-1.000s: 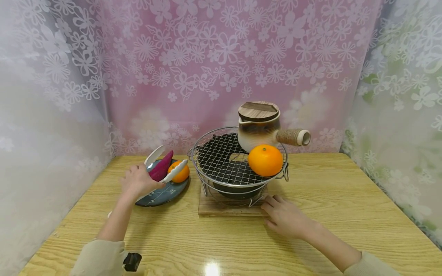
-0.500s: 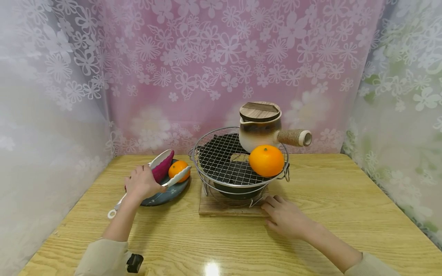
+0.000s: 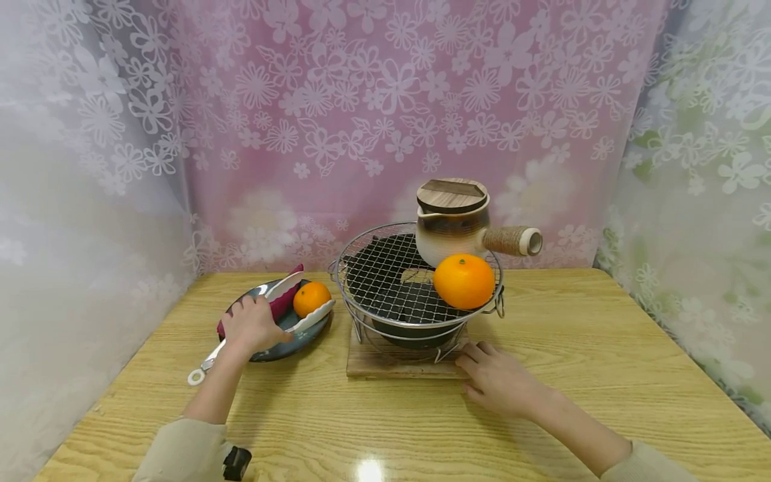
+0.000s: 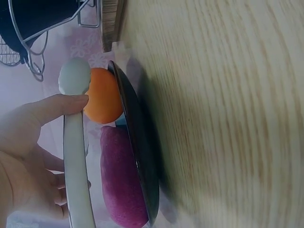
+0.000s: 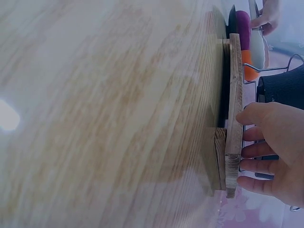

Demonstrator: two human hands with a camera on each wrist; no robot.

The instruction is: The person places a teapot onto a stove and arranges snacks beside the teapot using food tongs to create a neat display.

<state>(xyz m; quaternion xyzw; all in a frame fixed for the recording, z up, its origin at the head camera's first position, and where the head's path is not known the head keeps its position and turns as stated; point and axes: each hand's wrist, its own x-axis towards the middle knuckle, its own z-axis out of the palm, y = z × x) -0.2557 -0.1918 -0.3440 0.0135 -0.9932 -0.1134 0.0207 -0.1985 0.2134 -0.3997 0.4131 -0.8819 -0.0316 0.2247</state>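
Tongs [image 3: 314,316] have shifted, their far arm now in front of the purple root [image 3: 283,306]. At frame left, the left hand [image 3: 249,328] clamps its grip on them; just right of it, parted tips flank the orange [image 3: 312,299]. Lower centre, the right hand [image 3: 496,383] rests extended fingers on the wooden board [image 3: 394,369].

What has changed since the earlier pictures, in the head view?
The left hand and its gripped tongs have shifted rightward and lower in the view. The far tong arm, earlier behind the purple sweet potato, now crosses in front of it. Neither hand took or released anything. The right hand at the wooden board, the pot and the orange fruit on the grill stayed put.
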